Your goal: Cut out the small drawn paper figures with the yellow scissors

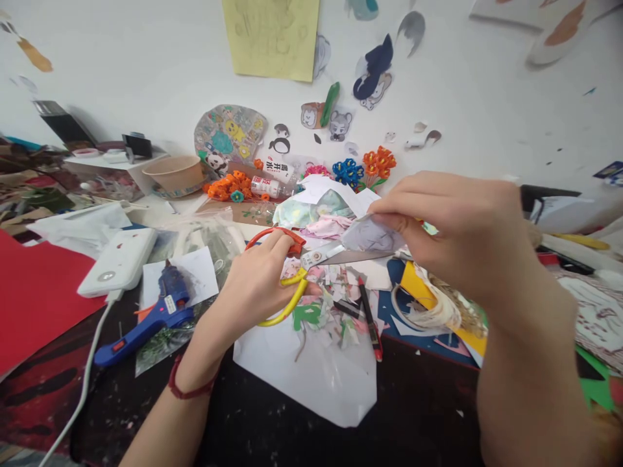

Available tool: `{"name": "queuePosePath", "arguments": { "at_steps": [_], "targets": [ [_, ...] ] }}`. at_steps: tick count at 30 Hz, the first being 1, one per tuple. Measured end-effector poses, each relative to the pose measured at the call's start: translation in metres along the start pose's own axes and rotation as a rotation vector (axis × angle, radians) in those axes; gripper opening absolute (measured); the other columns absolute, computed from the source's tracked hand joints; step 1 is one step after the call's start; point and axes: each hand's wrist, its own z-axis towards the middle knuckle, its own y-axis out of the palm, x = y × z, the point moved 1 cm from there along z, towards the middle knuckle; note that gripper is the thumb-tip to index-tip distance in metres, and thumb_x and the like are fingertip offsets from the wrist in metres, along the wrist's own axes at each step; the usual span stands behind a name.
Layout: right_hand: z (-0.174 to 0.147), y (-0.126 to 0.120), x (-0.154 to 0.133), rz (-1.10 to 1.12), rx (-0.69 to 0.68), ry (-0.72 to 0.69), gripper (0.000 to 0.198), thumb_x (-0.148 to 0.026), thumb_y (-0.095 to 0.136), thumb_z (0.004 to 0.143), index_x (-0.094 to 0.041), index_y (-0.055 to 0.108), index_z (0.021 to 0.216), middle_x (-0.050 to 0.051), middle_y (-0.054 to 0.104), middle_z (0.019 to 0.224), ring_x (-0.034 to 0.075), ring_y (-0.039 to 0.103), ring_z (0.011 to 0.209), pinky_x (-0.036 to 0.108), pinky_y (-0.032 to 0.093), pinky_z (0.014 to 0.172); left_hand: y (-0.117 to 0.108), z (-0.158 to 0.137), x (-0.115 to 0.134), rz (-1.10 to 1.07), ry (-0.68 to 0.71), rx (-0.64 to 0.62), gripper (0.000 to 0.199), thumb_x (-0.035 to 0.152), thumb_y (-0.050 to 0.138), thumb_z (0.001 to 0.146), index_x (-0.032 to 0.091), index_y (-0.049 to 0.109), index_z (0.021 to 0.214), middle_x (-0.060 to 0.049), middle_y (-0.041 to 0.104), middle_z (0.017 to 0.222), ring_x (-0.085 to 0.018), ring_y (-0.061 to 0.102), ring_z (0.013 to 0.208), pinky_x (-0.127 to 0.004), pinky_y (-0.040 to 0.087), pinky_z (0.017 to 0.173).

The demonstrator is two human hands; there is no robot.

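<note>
My left hand is closed round a pair of scissors with one red and one yellow handle loop. The blades are parted and point to the right. Between them is a piece of paper with a grey drawing on it, pinched at its upper right by the fingers of my right hand. Below the scissors, small paper scraps lie heaped on a white sheet. A dark pen with a red end rests across the scraps.
A blue glue gun and a white power bank with a cable lie at the left. Behind stand a round tub, a plastic bottle and orange flowers. Coiled white cord sits at the right.
</note>
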Motion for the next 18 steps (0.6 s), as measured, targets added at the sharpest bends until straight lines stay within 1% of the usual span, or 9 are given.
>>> {"name": "queuePosePath", "arguments": {
  "at_steps": [4,10,15,18],
  "targets": [
    [-0.0013,-0.0003,-0.0037,-0.018,0.003,-0.013,0.025,-0.008,0.055,0.087,-0.024,0.073,0.08,0.001,0.072,0.076,0.022,0.069,0.08,0.032,0.047,0.067,0.001,-0.0001,0.0007,-0.016,0.006,-0.003,0.031,0.047,0.06,0.085,0.022,0.045,0.094,-0.01,0.063,0.106,-0.03,0.062,0.101,-0.039,0.047,0.081],
    [-0.0021,-0.0005,-0.006,-0.095,-0.001,-0.088,0.03,0.002,0.049,0.081,-0.021,0.069,0.078,0.002,0.072,0.08,0.021,0.07,0.082,0.031,0.046,0.064,0.0005,0.0,0.0014,-0.016,-0.002,-0.002,0.033,0.051,0.058,0.086,0.021,0.046,0.095,-0.009,0.063,0.101,-0.028,0.062,0.092,-0.038,0.046,0.077],
    [-0.001,-0.0012,-0.0075,-0.151,0.006,-0.123,0.032,0.005,0.048,0.077,-0.019,0.069,0.079,0.001,0.07,0.078,0.019,0.067,0.077,0.029,0.043,0.06,0.0013,-0.0009,0.0003,0.0,0.009,0.002,0.033,0.051,0.056,0.088,0.021,0.047,0.095,-0.009,0.063,0.1,-0.027,0.06,0.09,-0.036,0.044,0.075],
    [-0.0013,-0.0017,-0.0081,-0.162,0.014,-0.125,0.032,0.005,0.048,0.078,-0.019,0.069,0.08,0.001,0.07,0.077,0.018,0.066,0.075,0.029,0.041,0.059,0.002,-0.0014,-0.0009,-0.008,0.012,0.011,0.032,0.051,0.057,0.088,0.021,0.046,0.093,-0.007,0.063,0.099,-0.025,0.059,0.087,-0.035,0.043,0.073]
  ]
}}
